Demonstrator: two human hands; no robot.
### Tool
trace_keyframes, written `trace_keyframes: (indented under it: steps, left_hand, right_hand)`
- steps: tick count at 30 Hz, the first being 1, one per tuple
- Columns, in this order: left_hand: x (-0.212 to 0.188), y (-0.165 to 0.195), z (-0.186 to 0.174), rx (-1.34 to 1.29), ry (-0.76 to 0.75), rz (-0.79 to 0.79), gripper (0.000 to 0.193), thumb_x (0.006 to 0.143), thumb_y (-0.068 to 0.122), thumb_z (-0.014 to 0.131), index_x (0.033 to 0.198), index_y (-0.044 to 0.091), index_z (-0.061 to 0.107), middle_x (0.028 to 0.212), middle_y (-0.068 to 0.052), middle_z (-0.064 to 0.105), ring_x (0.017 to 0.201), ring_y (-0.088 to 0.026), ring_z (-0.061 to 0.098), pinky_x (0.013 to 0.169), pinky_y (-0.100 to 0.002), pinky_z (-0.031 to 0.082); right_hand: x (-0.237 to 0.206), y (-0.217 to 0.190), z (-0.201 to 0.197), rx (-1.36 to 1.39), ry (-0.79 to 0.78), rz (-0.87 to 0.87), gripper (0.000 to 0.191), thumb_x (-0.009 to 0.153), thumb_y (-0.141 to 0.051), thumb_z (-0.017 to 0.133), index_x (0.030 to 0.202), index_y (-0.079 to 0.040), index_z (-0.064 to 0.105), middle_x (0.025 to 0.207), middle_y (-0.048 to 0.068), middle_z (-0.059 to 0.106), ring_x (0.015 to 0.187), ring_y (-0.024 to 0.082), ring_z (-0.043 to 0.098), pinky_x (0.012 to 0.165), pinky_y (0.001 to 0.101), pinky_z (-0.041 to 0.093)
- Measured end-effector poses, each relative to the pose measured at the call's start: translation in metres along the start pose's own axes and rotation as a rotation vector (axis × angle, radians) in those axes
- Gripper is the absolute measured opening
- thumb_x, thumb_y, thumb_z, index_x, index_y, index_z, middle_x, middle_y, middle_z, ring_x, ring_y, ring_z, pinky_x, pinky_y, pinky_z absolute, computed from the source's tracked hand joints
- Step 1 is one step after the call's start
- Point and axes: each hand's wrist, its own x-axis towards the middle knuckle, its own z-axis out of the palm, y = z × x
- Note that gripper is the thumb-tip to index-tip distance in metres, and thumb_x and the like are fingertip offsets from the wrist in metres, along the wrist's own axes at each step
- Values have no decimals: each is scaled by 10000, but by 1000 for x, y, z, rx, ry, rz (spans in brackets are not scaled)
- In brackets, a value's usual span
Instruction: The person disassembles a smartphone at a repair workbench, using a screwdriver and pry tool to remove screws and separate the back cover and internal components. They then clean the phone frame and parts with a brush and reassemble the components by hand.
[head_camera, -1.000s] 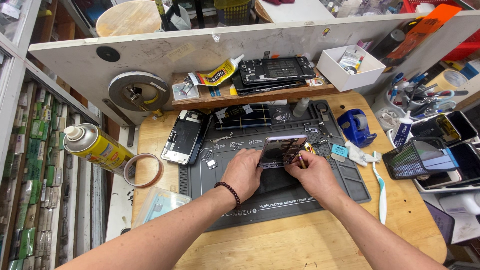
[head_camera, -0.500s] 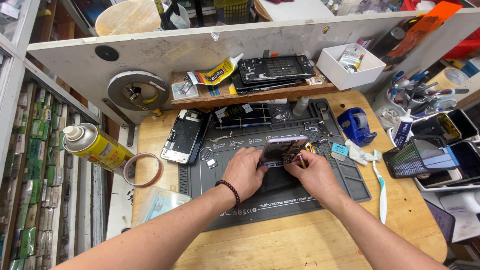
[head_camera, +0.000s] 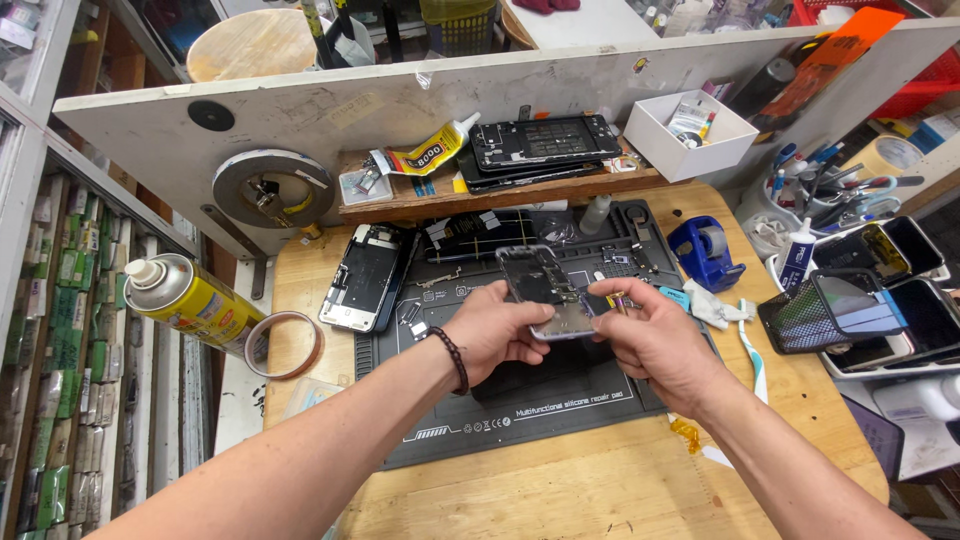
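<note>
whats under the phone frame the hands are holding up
The phone frame is held by the left hand and right hand above the dark repair mat. The mat directly beneath is hidden by the frame and hands.

Bare worktop (head_camera: 560, 490) lies open near the body; a tape dispenser (head_camera: 705, 250) and spray can (head_camera: 190, 300) crowd both sides.

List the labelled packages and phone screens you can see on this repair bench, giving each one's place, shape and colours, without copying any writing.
Yellow spray can with white cap: lying at the left edge, cylinder, red label patch.
Yellow glue tube: on the wooden shelf, flattened, black print, white nozzle.
Small white bottle with blue label: upright at the right.
Dark phone screens: stacked at the far right, black rectangles.
White cardboard box: right end of shelf, open, square.
</note>
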Motion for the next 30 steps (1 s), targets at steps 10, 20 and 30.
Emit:
trace_keyframes:
  steps: [10,20,30]
  left_hand:
    - [15,17,8,-463,99,-201,144,870,75,651,788,33,541,682,-64,574,484,-97,493,397,-230,390]
    - [27,32,11,-638,129,-433,192,887,129,664,775,45,532,615,-36,587,441,-63,511,371,-183,398]
    - [24,30,11,-610,158,-426,198,910,136,658,780,48,537,614,-41,588,451,-71,521,382,-188,408]
  right_hand:
    - [0,-23,16,230,-35,-106,118,933,-174,697,929,-70,641,764,21,614,438,30,345,381,222,224]
    - [5,-32,21,259,-1,-143,176,930,-246,716,892,-94,636,738,-4,601,430,31,328,382,223,217]
    - [4,-28,22,248,6,-139,183,929,-246,710,887,-89,625,737,5,604,424,36,331,379,226,215]
